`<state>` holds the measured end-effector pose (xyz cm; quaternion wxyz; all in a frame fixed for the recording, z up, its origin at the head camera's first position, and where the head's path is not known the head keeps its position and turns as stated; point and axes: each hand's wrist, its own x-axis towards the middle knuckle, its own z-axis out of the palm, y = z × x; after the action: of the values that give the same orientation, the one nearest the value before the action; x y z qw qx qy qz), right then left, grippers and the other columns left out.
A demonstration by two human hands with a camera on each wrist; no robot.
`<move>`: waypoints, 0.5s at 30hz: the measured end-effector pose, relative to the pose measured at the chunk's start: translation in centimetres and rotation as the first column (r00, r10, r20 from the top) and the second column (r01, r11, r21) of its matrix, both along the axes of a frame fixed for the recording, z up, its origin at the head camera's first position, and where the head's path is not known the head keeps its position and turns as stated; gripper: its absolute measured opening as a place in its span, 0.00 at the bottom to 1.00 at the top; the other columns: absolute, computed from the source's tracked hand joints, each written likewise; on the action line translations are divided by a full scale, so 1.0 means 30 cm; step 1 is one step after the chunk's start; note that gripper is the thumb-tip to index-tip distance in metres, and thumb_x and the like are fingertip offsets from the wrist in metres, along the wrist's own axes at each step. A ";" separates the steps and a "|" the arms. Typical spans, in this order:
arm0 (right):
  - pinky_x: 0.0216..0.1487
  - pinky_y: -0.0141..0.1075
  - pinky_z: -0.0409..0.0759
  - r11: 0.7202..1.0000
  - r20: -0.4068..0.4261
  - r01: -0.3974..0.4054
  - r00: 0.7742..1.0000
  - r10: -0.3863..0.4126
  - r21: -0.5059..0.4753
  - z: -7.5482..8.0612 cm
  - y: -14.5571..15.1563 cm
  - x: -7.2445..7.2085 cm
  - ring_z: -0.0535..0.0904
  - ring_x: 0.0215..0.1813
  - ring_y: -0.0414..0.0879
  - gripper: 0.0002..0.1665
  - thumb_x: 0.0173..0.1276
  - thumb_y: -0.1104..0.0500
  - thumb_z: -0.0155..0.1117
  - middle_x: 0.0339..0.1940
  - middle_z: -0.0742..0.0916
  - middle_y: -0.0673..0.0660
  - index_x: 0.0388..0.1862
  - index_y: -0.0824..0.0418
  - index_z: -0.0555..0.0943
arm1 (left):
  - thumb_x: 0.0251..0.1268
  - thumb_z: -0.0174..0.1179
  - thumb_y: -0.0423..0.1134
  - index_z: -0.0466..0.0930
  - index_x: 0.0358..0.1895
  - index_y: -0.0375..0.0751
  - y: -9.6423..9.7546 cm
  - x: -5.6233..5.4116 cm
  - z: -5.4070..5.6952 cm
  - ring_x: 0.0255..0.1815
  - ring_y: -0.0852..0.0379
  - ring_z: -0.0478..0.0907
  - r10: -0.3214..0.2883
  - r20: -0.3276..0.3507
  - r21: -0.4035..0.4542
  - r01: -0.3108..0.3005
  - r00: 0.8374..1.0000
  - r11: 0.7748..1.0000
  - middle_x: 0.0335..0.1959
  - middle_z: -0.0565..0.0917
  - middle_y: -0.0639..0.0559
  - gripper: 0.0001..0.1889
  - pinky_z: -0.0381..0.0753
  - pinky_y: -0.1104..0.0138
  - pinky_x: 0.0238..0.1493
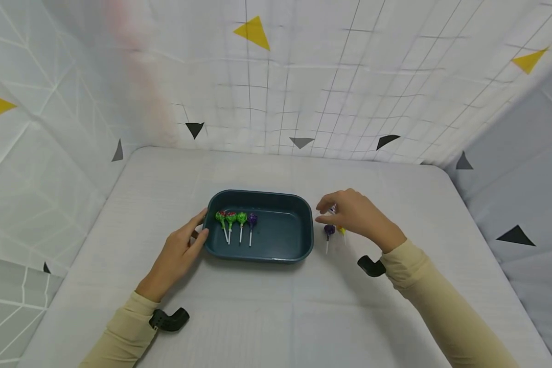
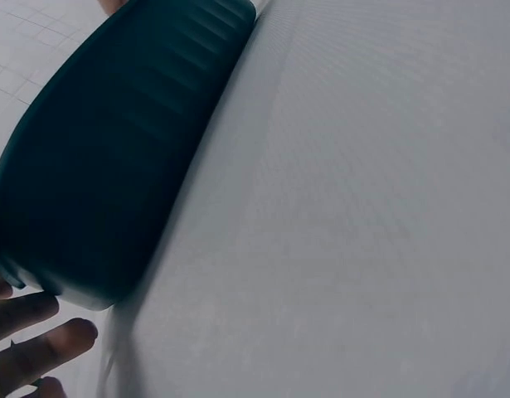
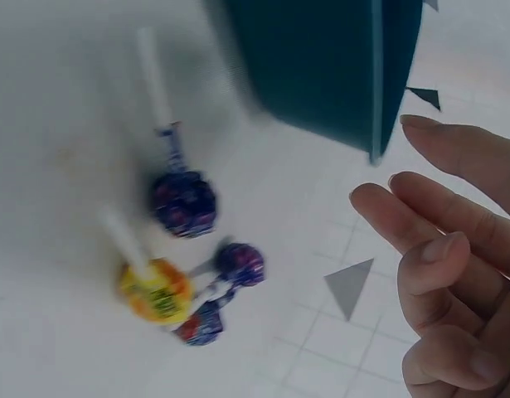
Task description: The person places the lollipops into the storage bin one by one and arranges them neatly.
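A dark teal tray [image 1: 282, 253] sits on the table, with several lollipops lined up in its left half: two green-and-red ones, a green lollipop [image 1: 242, 219] and a purple lollipop [image 1: 252, 220]. My left hand [image 1: 177, 258] touches the tray's left end with extended fingers. Right of the tray, my right hand [image 1: 356, 214] hovers above loose lollipops, thumb and fingers apart with nothing between them. Below it lie a purple lollipop [image 3: 184, 203] and a yellow lollipop [image 3: 157, 292]. Other purple and blue wrapped heads [image 3: 240, 264] are beside the yellow one, mostly hidden by the hand in the head view.
The white-covered table [image 1: 267, 312] extends around the tray. Behind it hangs a pale curtain [image 1: 303, 76] with grid lines and triangles. Each wrist carries a black device, such as the right wrist's [image 1: 371, 266].
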<state>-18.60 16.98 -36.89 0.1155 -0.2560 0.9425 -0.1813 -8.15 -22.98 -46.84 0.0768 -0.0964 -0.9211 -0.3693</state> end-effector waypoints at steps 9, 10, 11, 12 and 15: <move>0.47 0.47 0.84 0.998 0.027 0.054 0.998 -0.055 0.043 -0.065 0.061 0.008 0.88 0.44 0.47 0.17 0.65 0.52 0.76 0.42 0.93 0.53 0.47 0.60 0.90 | 0.84 0.50 0.48 0.63 0.81 0.46 0.000 -0.001 -0.002 0.33 0.59 0.76 -0.002 0.002 0.001 0.002 1.000 1.000 0.49 0.86 0.47 0.28 0.75 0.66 0.34; 0.46 0.47 0.84 0.998 0.023 0.055 0.998 -0.056 0.044 -0.073 0.067 0.009 0.88 0.45 0.48 0.16 0.65 0.52 0.76 0.42 0.93 0.53 0.47 0.60 0.90 | 0.84 0.50 0.48 0.63 0.81 0.46 0.000 -0.001 -0.002 0.33 0.59 0.76 -0.001 0.003 0.001 0.001 1.000 1.000 0.48 0.86 0.47 0.28 0.75 0.66 0.34; 0.44 0.46 0.84 0.998 0.022 0.057 0.998 -0.058 0.041 -0.080 0.074 0.010 0.88 0.45 0.48 0.16 0.65 0.52 0.76 0.42 0.93 0.53 0.47 0.60 0.90 | 0.84 0.50 0.48 0.63 0.81 0.47 0.000 0.000 -0.002 0.33 0.59 0.76 -0.001 0.004 0.001 0.001 1.000 1.000 0.48 0.86 0.47 0.28 0.75 0.66 0.34; 0.43 0.45 0.84 0.997 0.022 0.062 0.998 -0.063 0.042 -0.086 0.080 0.012 0.88 0.45 0.48 0.16 0.66 0.52 0.76 0.41 0.93 0.52 0.47 0.60 0.90 | 0.84 0.50 0.48 0.63 0.81 0.47 0.000 0.000 -0.001 0.33 0.59 0.76 0.000 0.005 0.000 0.000 1.000 1.000 0.48 0.86 0.47 0.28 0.75 0.66 0.34; 0.42 0.45 0.83 0.997 0.020 0.067 0.998 -0.068 0.044 -0.104 0.095 0.019 0.88 0.48 0.51 0.15 0.66 0.52 0.75 0.42 0.93 0.52 0.46 0.59 0.90 | 0.84 0.50 0.48 0.63 0.81 0.47 0.000 -0.001 -0.003 0.32 0.59 0.76 0.004 0.008 -0.004 -0.004 1.000 1.000 0.45 0.86 0.47 0.28 0.75 0.66 0.34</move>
<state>-18.03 19.83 -40.00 0.1250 -0.2197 0.9530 -0.1672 -8.17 -22.98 -46.92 0.0737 -0.0935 -0.9223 -0.3676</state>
